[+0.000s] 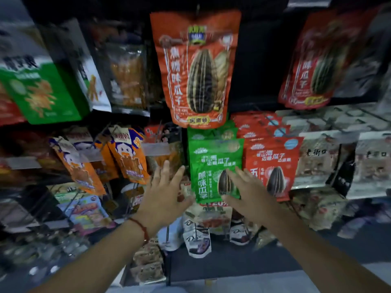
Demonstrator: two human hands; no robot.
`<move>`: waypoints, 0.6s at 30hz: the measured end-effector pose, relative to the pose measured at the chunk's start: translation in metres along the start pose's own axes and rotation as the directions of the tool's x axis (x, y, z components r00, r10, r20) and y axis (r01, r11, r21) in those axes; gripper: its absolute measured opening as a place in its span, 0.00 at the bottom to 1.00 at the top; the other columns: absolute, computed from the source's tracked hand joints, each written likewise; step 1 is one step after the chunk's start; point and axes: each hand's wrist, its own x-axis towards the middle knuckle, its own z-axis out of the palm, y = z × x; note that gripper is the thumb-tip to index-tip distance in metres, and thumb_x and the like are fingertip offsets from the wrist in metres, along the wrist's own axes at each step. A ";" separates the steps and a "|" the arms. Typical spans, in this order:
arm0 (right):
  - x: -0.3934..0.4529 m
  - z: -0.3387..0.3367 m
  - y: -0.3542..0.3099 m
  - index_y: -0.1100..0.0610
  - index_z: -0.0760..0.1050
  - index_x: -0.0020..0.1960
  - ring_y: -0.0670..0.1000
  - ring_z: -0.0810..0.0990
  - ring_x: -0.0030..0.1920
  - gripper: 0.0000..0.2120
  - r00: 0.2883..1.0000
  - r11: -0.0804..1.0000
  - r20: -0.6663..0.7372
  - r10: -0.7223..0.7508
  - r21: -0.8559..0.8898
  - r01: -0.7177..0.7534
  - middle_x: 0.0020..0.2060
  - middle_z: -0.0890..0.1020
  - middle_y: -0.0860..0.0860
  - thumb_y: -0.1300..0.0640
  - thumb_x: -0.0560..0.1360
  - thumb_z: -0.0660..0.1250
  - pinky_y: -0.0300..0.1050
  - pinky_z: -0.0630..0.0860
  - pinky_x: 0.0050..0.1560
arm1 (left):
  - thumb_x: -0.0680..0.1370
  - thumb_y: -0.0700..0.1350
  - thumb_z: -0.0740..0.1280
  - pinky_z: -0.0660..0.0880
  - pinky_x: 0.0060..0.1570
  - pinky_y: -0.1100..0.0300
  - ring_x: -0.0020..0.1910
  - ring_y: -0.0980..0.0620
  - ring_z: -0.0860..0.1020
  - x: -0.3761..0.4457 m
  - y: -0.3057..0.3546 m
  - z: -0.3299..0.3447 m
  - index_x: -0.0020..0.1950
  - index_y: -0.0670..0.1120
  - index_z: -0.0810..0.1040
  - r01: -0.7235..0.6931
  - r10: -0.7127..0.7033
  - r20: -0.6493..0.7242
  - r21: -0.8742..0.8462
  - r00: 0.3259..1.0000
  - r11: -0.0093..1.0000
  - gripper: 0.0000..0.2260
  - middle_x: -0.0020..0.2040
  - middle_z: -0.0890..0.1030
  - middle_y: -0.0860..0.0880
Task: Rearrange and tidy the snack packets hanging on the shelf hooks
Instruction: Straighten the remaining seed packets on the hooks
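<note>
Head view: one wide-angle look at a hanging snack display, blurred toward both side edges.
Left hand [164, 192]: fingers spread and straight, holding nothing; its thumb side is near or just touching the left edge of the green sunflower-seed packets [215, 168].
Right hand [245, 194]: also flat and spread, gripping nothing; its fingertips lie over the lower right of the front green packet, though real contact cannot be told.
Task packets: the green stack hangs mid-shelf, directly under the large orange sunflower-seed packet [195, 68] and touching the red sunflower-seed packets [273, 163] on its right.
Neighbours: orange cartoon packets [127, 155] hang askew to the left; chocolate pouches [197, 242] sit below.
Risk, sideways push: squeezing the stack between flat palms could skew the rear packets or drag the red row out of line.
Risk, hook: I judge an upward nudge could slip the front packet off its peg, dropping it onto the pouches below.
Risk, sight: the hook itself is hidden behind the orange packet, so seating is hard to check.
</note>
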 end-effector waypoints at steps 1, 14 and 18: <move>-0.002 -0.015 -0.004 0.46 0.44 0.80 0.53 0.42 0.79 0.38 1.000 1.000 -0.010 -0.010 0.012 0.010 0.79 0.44 0.48 0.37 0.78 0.59 0.54 0.43 0.76 | 0.78 0.68 0.54 0.44 0.76 0.44 0.78 0.41 0.38 0.000 0.005 -0.012 0.80 0.57 0.39 0.016 -0.016 0.012 -0.001 1.000 1.000 0.38 0.79 0.35 0.45; -0.003 -0.036 0.014 0.46 0.38 0.79 0.57 0.38 0.78 0.43 0.998 0.997 -0.009 0.063 -0.034 -0.063 0.77 0.37 0.49 0.33 0.76 0.59 0.53 0.36 0.71 | 0.77 0.70 0.54 0.45 0.76 0.43 0.78 0.39 0.39 0.005 0.042 -0.013 0.78 0.57 0.33 0.027 -0.031 0.047 0.093 0.998 0.995 0.40 0.78 0.32 0.45; 0.020 -0.022 0.012 0.47 0.39 0.80 0.59 0.38 0.78 0.42 0.996 0.992 0.012 0.092 -0.082 -0.091 0.78 0.38 0.49 0.37 0.77 0.61 0.52 0.33 0.67 | 0.79 0.67 0.56 0.45 0.76 0.42 0.78 0.38 0.39 0.029 0.031 0.003 0.78 0.55 0.34 -0.010 0.004 0.035 0.159 0.999 0.987 0.39 0.79 0.33 0.43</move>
